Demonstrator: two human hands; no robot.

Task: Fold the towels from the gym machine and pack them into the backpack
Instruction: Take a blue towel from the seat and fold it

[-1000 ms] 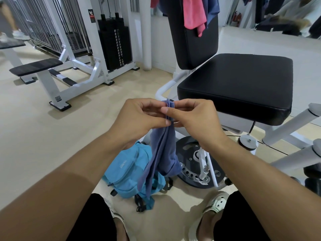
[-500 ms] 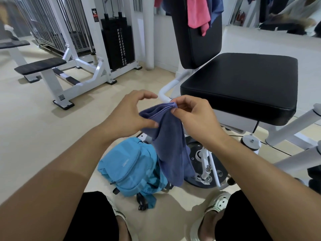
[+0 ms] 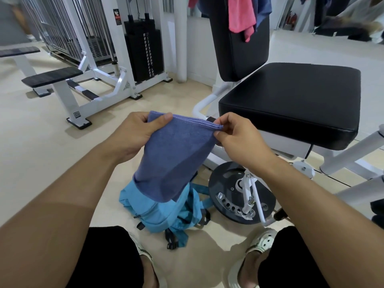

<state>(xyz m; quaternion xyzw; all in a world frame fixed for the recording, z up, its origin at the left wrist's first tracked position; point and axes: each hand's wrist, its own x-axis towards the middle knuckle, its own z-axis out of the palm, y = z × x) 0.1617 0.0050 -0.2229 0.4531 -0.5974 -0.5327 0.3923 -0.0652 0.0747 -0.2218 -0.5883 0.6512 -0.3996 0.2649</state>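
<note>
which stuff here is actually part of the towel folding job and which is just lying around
Part of the job:
- blue towel, held by the left hand and right hand
- light blue backpack on the floor
- pink towel and dark blue towel draped over the backrest

Just lying around:
- black seat pad
- weight stack
- black bench pad

Gym: weight stack [image 3: 143, 48], padded seat [image 3: 291, 100]

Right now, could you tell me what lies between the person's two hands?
In the head view, the blue towel's folded top edge spans from left hand to right hand; both pinch it.
</note>
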